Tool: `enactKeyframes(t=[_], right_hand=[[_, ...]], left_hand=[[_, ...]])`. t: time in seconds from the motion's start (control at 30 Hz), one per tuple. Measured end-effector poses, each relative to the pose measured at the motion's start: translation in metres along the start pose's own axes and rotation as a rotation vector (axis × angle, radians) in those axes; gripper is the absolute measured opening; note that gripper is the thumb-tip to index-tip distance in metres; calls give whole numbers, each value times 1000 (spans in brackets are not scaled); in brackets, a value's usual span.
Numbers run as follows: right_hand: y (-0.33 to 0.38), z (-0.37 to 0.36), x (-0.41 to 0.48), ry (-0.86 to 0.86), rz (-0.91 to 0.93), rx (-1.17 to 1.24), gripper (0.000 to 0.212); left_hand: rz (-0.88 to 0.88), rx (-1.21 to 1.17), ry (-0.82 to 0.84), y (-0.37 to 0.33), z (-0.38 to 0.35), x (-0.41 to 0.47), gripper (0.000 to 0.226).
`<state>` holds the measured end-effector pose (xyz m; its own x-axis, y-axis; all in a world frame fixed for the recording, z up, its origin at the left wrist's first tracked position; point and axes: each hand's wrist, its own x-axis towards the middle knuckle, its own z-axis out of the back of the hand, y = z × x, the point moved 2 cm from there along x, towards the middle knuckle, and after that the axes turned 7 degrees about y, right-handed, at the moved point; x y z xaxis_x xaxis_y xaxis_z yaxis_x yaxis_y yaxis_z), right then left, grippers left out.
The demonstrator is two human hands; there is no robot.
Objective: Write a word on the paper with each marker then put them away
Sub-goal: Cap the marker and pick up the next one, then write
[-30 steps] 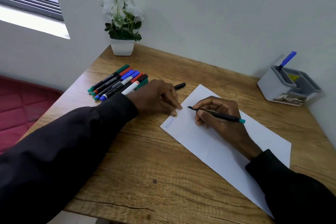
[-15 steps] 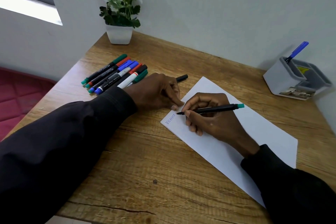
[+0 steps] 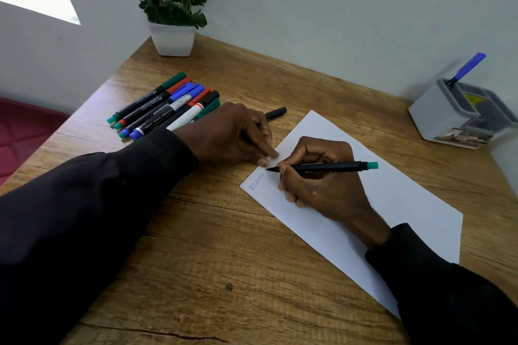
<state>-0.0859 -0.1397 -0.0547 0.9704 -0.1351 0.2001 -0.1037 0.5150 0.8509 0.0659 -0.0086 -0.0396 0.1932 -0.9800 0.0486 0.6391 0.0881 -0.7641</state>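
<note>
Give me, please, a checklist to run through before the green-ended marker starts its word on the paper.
1. Marker uncapped: ok. The green-ended marker shows a bare tip in the right hand.
2. Sheet steadied: ok. The left hand presses the edge of the paper.
3. Room to write: ok. There is blank paper beside the blue word.
4. Tip on the sheet: cannot tell.
5. Cap accounted for: cannot tell. A black cap pokes out past the left hand, either held or lying on the desk.
6. Storage ready: ok. The grey holder stands far right and holds one blue marker.
</note>
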Motion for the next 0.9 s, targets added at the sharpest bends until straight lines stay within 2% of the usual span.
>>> enactKeyframes(t=[0.2,0.33,0.63,0.77,0.9], right_hand=[[3,-1,1,7,-16,18,10],[2,-1,2,9,-25,32,20],[1,-1,3,-5,-54,-27,11],[3,0,4,-9,-75,-32,21],[3,0,3,-8,-60,1,17]], left_hand=[[-17,-10,7,4,1,1,33],[-25,-30,5,4,2,1,31],[-21,-42,0,4,1,2,40],[-23,-37,-4,6,2,2,38],[-32,-51,-18,6,2,1,34]])
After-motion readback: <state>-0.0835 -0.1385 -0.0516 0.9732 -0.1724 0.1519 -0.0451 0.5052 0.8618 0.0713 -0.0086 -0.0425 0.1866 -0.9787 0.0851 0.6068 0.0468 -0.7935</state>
